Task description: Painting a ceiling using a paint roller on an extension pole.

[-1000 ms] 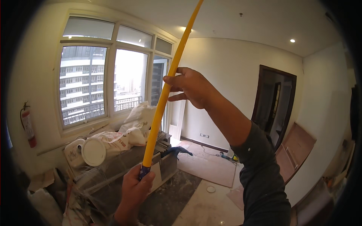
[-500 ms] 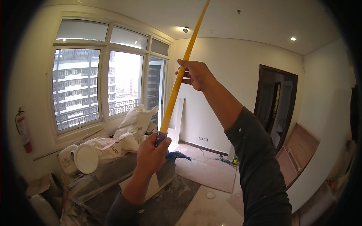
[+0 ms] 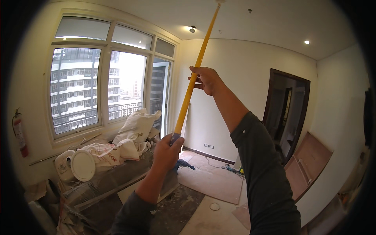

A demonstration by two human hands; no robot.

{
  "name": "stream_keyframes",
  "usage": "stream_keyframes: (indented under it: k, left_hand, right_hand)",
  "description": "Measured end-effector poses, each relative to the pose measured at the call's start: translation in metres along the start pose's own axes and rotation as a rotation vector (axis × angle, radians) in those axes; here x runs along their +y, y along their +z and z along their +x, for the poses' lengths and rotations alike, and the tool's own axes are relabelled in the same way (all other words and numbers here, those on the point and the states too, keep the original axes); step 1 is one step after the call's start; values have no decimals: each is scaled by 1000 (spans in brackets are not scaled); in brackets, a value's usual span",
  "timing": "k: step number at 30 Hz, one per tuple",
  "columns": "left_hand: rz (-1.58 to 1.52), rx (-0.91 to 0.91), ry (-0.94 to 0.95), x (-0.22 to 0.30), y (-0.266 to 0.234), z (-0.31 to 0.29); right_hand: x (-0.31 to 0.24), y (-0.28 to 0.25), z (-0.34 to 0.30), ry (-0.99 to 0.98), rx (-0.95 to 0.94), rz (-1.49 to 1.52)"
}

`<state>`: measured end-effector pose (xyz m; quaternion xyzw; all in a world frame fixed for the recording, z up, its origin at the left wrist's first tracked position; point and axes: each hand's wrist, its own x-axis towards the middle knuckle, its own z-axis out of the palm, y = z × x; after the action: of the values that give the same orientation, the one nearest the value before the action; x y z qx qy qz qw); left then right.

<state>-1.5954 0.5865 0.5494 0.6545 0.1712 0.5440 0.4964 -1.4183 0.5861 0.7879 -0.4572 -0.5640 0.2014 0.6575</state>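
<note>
A long yellow extension pole (image 3: 189, 94) with a blue-grey grip at its lower end slants up toward the ceiling (image 3: 270, 23). My left hand (image 3: 166, 152) is closed around the grip at the bottom. Higher up, my right hand (image 3: 206, 80) holds the shaft, thumb on the near side and fingers behind it. The pole's top end meets a small pale piece close to the ceiling, at the upper edge of the picture; what that piece is I cannot make out.
White sacks (image 3: 137, 123) and a round white lid (image 3: 83, 165) lie on a cluttered heap at the left. A fire extinguisher (image 3: 20, 135) hangs on the left wall. Boards (image 3: 211, 180) cover the floor, with a power tool (image 3: 232, 169) and cord. A brown panel (image 3: 307, 164) leans at the right.
The pole's top end has come into view, and both hands have shifted slightly right in the picture with the pole. The room has shifted a little left in view. The grip is unchanged.
</note>
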Motion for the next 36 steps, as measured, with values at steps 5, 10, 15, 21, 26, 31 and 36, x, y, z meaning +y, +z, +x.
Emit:
stream_keyframes:
  k: [5, 10, 15, 21, 26, 31, 36]
  left_hand:
    - [-31, 6, 2, 2, -20, -50]
    - [-59, 12, 41, 8, -61, -117]
    - [-123, -4, -16, 26, -105, -186]
    - [-188, 28, -131, 61, -151, -258]
    - [-92, 94, -111, 84, -178, -294]
    - [-156, 114, -57, 106, -183, -285]
    - [-99, 102, -24, 100, -182, -241]
  right_hand:
    - [-9, 15, -43, -18, -95, -70]
    - [-29, 58, -105, -13, -178, -105]
    - [-50, 98, -164, -58, -289, -116]
    - [-79, 148, -228, -30, -377, -174]
    - [-93, 179, -255, 5, -444, -128]
    - [-97, 195, -238, -70, -467, -82]
    - [-91, 192, -202, -72, -435, -70]
